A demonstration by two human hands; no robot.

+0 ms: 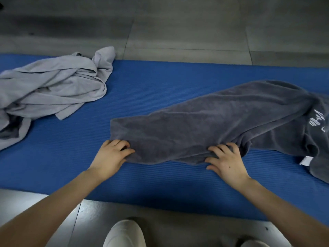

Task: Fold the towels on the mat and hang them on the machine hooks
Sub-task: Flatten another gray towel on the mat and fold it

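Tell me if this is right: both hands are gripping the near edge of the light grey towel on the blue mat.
Not quite. In the head view the left hand and right hand grip the near edge of the dark grey towel on the blue mat; the light grey towel lies crumpled and untouched at the mat's left end.

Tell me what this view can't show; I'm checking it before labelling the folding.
Head view:
- dark grey towel: right end and its white lettering cut off by the right edge.
- light grey towel: left part past the left edge; bunched folds hide its shape.
- machine hooks: outside the frame.
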